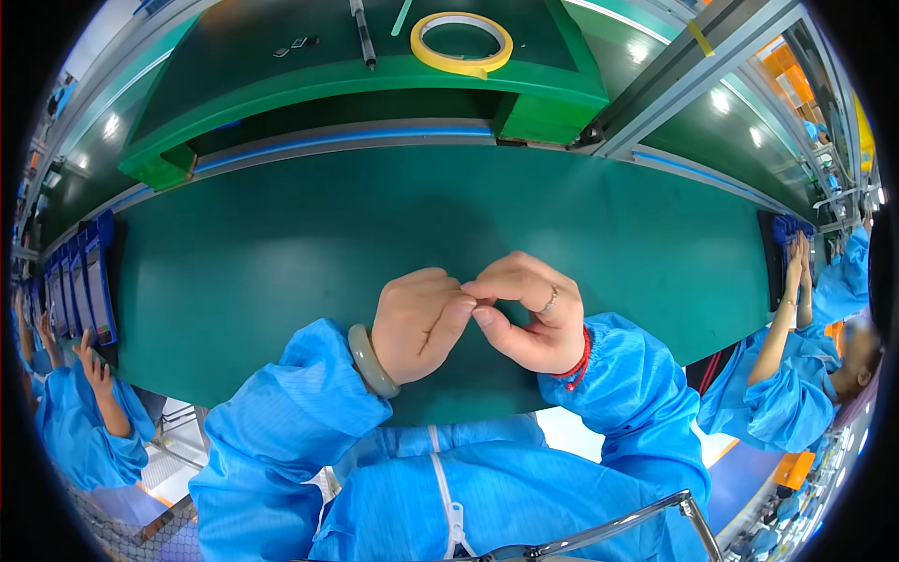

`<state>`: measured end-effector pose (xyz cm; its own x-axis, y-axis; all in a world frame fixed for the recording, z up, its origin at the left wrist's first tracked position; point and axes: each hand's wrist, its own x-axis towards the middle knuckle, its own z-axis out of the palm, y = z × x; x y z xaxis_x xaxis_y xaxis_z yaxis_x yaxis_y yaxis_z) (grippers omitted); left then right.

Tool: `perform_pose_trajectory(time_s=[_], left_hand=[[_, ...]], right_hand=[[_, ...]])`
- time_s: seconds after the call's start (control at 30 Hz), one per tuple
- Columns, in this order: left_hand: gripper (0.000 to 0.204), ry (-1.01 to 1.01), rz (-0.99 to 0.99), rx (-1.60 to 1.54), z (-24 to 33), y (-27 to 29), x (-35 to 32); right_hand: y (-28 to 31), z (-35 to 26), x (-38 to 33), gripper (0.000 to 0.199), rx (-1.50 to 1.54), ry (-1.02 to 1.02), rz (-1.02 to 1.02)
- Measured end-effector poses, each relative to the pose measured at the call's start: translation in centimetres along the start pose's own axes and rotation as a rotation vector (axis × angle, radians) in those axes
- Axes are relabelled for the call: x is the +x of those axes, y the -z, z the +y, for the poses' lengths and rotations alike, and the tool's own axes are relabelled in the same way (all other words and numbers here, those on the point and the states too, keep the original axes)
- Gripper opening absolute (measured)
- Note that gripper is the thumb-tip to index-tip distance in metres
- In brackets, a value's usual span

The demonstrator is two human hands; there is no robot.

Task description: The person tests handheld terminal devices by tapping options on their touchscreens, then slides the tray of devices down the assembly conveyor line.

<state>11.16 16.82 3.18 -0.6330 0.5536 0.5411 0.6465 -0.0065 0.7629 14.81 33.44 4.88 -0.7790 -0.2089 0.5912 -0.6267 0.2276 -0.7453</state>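
Observation:
Above the near part of the green table (281, 253), my two hands meet at the fingertips. My left hand (419, 323) is closed, its fingers curled under and the thumb laid along them; a pale bangle (371, 362) circles that wrist. My right hand (534, 314) is bent into a pinch, index finger and thumb tips touching the left hand's thumb and finger. It wears a ring (550, 302) and a red cord bracelet (582, 361). Whatever lies between the fingertips, if anything, is hidden or too small to make out.
A raised green shelf (328, 89) at the back carries a yellow tape roll (462, 67), a pen (363, 37) and small dark pieces (298, 43). Blue-edged trays (82, 281) stand at the left end. People in blue work at both sides (787, 365). A metal post (698, 80) rises back right.

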Motion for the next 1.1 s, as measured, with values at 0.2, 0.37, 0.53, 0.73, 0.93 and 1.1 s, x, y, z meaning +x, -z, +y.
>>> perform_pose_trajectory(time_s=[0.2,0.37,0.53,0.73,0.93,1.1], left_hand=[[0.018,-0.062,-0.019,0.012,0.08,0.02,-0.35],[0.016,-0.081,-0.021,0.018,0.38,-0.01,-0.24],[0.015,-0.099,-0.031,0.027,0.32,0.01,-0.29],[0.016,-0.093,-0.063,0.004,0.5,0.17,-0.22],[0.016,-0.098,-0.066,-0.008,0.44,0.02,-0.22],[0.018,-0.063,-0.079,-0.019,0.4,-0.03,-0.31]], right_hand=[[-0.01,-0.91,-0.14,0.022,0.008,0.018,0.002],[-0.09,-1.0,-0.14,0.021,0.003,0.06,0.015],[-0.21,-0.89,-0.32,0.021,-0.051,0.083,0.026],[-0.31,-0.92,-0.31,0.021,-0.096,0.113,0.044],[-0.31,-0.91,-0.42,0.021,-0.132,0.125,0.052],[-0.33,-0.9,-0.41,0.021,-0.157,0.129,0.062]])
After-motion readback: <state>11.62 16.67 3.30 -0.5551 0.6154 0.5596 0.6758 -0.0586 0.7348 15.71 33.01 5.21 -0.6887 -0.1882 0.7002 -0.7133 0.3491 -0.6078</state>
